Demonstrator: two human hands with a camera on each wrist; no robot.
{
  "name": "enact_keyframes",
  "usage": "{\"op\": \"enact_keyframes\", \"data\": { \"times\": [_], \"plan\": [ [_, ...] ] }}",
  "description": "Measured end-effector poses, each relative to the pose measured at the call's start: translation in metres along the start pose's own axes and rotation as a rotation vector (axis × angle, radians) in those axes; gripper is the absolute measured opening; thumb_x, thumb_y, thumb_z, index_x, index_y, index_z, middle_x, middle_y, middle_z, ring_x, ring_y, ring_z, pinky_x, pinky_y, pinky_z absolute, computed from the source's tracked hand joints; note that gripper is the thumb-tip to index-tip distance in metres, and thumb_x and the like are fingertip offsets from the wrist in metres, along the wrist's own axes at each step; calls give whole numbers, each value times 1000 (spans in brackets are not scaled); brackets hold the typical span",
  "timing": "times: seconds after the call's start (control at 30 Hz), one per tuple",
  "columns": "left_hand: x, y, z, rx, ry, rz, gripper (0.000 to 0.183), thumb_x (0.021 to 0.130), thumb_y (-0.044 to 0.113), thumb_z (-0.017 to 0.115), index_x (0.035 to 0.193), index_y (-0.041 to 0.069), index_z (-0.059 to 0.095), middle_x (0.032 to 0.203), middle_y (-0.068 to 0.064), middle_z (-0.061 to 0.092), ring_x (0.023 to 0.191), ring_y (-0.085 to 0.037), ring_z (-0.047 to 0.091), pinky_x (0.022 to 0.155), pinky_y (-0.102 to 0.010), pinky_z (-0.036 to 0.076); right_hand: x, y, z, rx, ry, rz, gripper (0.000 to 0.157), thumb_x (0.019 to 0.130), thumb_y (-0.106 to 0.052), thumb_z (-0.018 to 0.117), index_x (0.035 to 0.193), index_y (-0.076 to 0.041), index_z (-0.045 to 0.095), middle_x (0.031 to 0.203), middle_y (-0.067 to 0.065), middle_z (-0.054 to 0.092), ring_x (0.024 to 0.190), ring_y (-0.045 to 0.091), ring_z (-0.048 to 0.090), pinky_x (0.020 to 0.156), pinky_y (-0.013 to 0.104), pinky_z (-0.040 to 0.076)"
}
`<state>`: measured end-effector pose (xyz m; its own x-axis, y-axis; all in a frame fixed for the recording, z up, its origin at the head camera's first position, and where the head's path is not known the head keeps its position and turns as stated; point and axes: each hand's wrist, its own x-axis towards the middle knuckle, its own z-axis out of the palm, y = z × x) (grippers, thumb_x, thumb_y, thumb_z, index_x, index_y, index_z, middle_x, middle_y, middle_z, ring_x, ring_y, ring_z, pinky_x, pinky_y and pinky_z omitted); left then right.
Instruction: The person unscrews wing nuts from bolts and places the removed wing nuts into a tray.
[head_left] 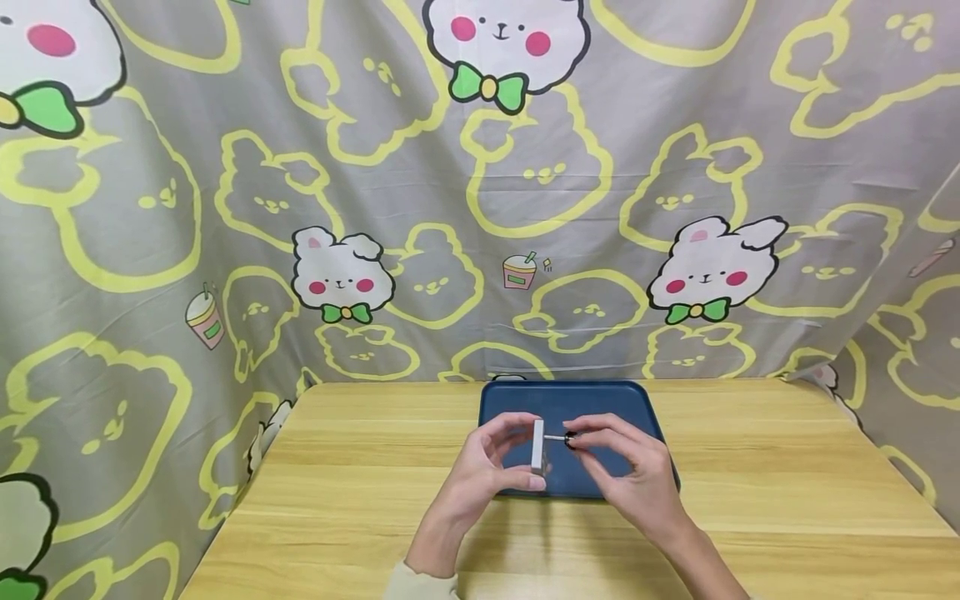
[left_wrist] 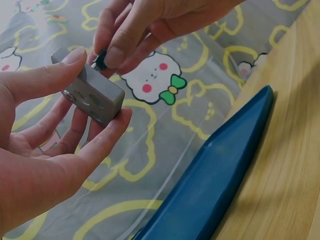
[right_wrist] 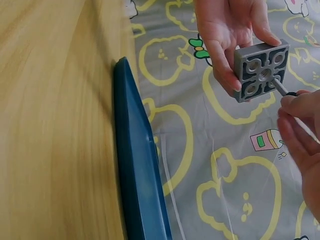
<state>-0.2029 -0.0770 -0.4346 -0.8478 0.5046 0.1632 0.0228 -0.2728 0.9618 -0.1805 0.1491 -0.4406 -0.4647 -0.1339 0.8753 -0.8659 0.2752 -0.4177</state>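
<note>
My left hand (head_left: 483, 467) grips a grey square metal plate (right_wrist: 261, 70) by its edges, thumb on one side and fingers on the other, above the tray. The ribbed face of this plate has a round central hole and a hole near each corner. With thumb and fingertips my right hand (head_left: 637, 471) pinches the black knob (head_left: 570, 439) of a screw. The screw's threaded silver shank (right_wrist: 279, 87) points at the ribbed face, its tip right by the central hole in the right wrist view. In the left wrist view the plate (left_wrist: 100, 95) hides most of the shank.
A blue rectangular tray (head_left: 525, 402) lies on the wood-grain table (head_left: 360, 475) under the hands, near the back edge. Patterned grey cloth (head_left: 420, 192) hangs behind the table and along both sides.
</note>
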Motion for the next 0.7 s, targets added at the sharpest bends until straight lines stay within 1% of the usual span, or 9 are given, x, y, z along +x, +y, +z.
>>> {"op": "enact_keyframes", "data": {
  "times": [0.03,0.1,0.17,0.2,0.33,0.4,0.47,0.57,0.7],
  "plan": [
    [0,0,0,-2,1,0,67,74,-15,81,135,-2,57,138,-11,58,129,-30,53,98,-46,57,0,-1,0,10,-13,20,14,88,-7,81,101,-6,77,107,16,73,99,26,70,89,19,56],
    [0,0,0,-5,5,-3,67,74,-16,81,136,-2,57,138,-12,58,130,-30,52,98,-46,57,-1,-2,-2,43,-44,73,30,80,9,83,106,-3,74,112,16,71,102,25,70,90,22,57],
    [0,0,0,-5,8,-4,68,74,-16,82,136,-2,57,138,-13,57,130,-30,52,98,-47,56,-1,-5,-3,91,-79,160,45,73,19,82,113,-1,72,117,16,70,106,24,69,90,26,59],
    [0,0,0,-4,11,-5,69,73,-16,82,136,-2,57,138,-14,57,131,-30,52,98,-48,56,-1,-6,-4,122,-95,215,48,74,20,81,116,-1,71,120,16,69,108,23,69,90,28,59],
    [0,0,1,21,23,-4,68,73,-16,82,135,-1,58,138,-15,57,130,-29,52,97,-47,57,-1,-10,-9,226,-121,470,35,92,6,72,126,-2,66,124,18,68,112,22,69,91,34,59],
    [0,0,2,39,29,-3,68,73,-16,82,135,0,59,136,-14,58,129,-28,53,97,-46,57,0,-10,-11,270,-109,595,28,98,-2,68,125,1,65,123,21,68,109,23,71,88,36,60],
    [0,0,3,55,31,1,68,73,-17,82,134,1,60,135,-14,59,128,-28,54,97,-46,58,1,-9,-13,309,-84,706,27,100,-6,67,123,6,64,119,24,69,102,24,74,84,39,62],
    [0,0,4,77,34,7,68,73,-19,81,134,2,61,133,-13,60,127,-28,54,96,-45,58,2,-8,-14,351,-64,850,32,101,-13,68,123,10,63,113,24,72,95,26,75,81,40,63],
    [0,0,5,95,35,12,68,72,-20,81,133,2,61,133,-14,60,126,-28,54,95,-45,58,5,-8,-14,419,-81,987,39,100,-19,70,124,10,64,108,23,73,93,29,76,81,40,63]
  ]
}}
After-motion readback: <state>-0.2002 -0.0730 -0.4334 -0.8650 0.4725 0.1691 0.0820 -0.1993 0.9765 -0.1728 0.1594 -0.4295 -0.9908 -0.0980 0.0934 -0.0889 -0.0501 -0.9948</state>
